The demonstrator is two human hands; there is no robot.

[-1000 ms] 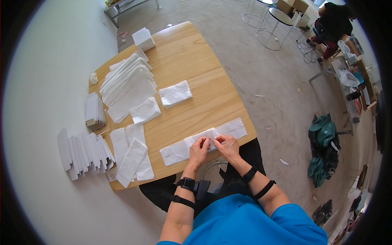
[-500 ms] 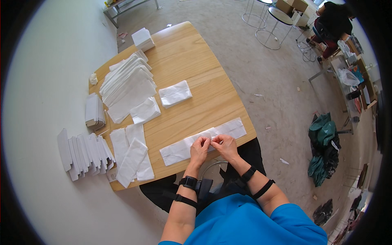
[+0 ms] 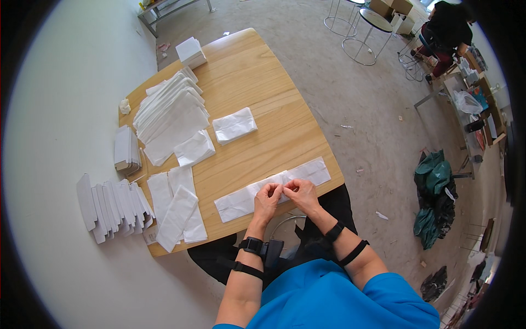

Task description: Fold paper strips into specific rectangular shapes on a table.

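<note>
A long white strip of folded paper or cloth [image 3: 241, 199] lies along the near edge of the wooden table [image 3: 263, 93]. My left hand [image 3: 267, 196] and my right hand [image 3: 299, 191] meet at the strip's middle, fingertips pinching its upper edge close together. Both wrists carry black straps.
Piles of white folded sheets [image 3: 170, 112] cover the table's left side, with a small folded stack [image 3: 234, 125] mid-table and a white box [image 3: 190, 51] at the far corner. Upright white packs [image 3: 109, 205] line the left edge. A person [image 3: 446, 30] sits far right near round stools [image 3: 372, 27].
</note>
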